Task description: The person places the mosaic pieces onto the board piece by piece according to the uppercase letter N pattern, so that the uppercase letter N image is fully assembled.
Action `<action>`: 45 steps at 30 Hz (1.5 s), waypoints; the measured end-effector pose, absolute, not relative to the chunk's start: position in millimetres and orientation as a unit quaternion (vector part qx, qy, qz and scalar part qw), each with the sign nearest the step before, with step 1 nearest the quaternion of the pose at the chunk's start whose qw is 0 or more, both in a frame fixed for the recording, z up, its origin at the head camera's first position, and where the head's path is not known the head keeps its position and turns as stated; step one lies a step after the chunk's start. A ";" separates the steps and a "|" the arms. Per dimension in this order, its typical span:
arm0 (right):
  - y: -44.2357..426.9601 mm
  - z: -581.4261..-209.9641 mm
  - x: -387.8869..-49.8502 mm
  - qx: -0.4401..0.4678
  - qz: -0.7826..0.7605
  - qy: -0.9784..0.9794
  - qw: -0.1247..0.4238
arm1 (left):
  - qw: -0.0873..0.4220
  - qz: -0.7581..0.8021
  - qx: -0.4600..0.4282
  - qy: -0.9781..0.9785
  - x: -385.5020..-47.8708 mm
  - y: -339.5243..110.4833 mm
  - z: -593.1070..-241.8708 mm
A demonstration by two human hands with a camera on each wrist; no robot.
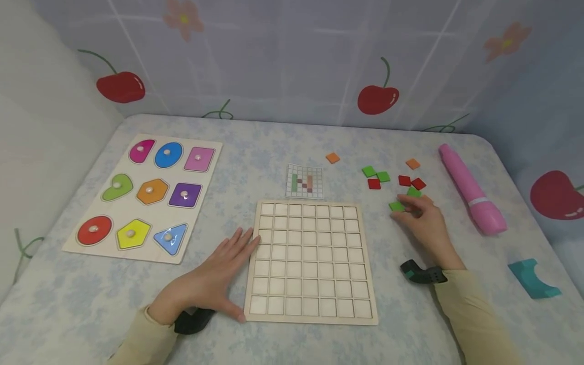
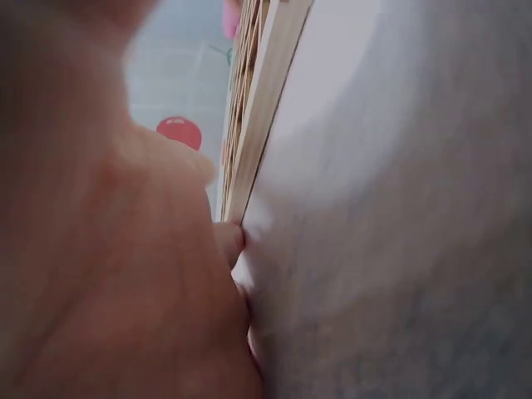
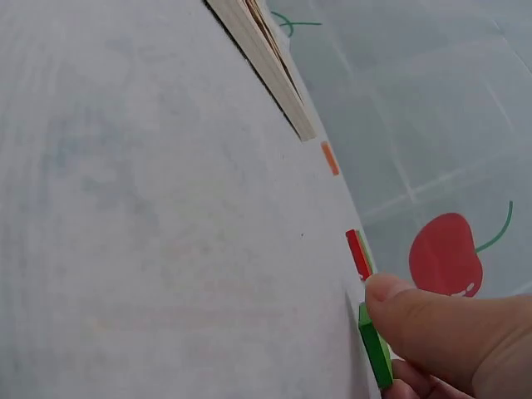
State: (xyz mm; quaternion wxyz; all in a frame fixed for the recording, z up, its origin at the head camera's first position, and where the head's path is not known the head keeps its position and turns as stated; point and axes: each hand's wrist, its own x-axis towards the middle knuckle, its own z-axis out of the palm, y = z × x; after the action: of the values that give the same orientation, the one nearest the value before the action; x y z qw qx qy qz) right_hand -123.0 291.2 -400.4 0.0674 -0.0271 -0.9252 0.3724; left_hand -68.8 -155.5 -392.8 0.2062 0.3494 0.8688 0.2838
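A wooden grid board [image 1: 310, 261] of square cells lies in the middle of the table. Spread along its left edge, the left hand [image 1: 207, 281] touches the frame with fingers and thumb; the left wrist view shows this hand [image 2: 141, 266] against the board's side [image 2: 264, 116]. To the right of the board, the right hand [image 1: 429, 228] pinches a green tile [image 1: 396, 206] between thumb and fingers. The right wrist view shows the thumb of that hand [image 3: 449, 332] on the green tile [image 3: 376, 349]. Red tiles [image 1: 374, 184], green tiles [image 1: 368, 171] and orange tiles [image 1: 412, 163] lie around it.
A small pattern card [image 1: 304, 181] lies behind the board, with an orange tile [image 1: 332, 158] to its right. A shape puzzle [image 1: 141, 197] with knobbed pieces is at the left. At the right are a pink wand-like object [image 1: 472, 192] and a teal curved block [image 1: 533, 279].
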 end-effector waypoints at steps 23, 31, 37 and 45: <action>290.4 -402.0 -123.1 -0.010 0.301 -0.947 0.115 | 0.198 0.258 0.357 0.876 -69.0 -150.7 -397.3; 286.5 -401.1 -125.7 -0.028 0.335 -0.936 0.100 | 0.188 0.252 0.351 0.882 -68.1 -154.0 -399.0; 282.0 -394.1 -125.2 -0.054 0.364 -0.924 0.100 | 0.186 0.256 0.352 0.881 -67.7 -154.2 -398.8; 235.8 -359.7 -115.5 0.015 0.444 -0.890 0.100 | 0.190 0.252 0.351 0.882 -67.2 -153.5 -395.7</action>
State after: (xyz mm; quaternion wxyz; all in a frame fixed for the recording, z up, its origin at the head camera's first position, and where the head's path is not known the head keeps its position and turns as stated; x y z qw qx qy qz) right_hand -115.5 235.8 -359.7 0.1005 0.0150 -0.8903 0.4440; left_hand -67.2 -153.5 -395.7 0.1900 0.3511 0.8816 0.2516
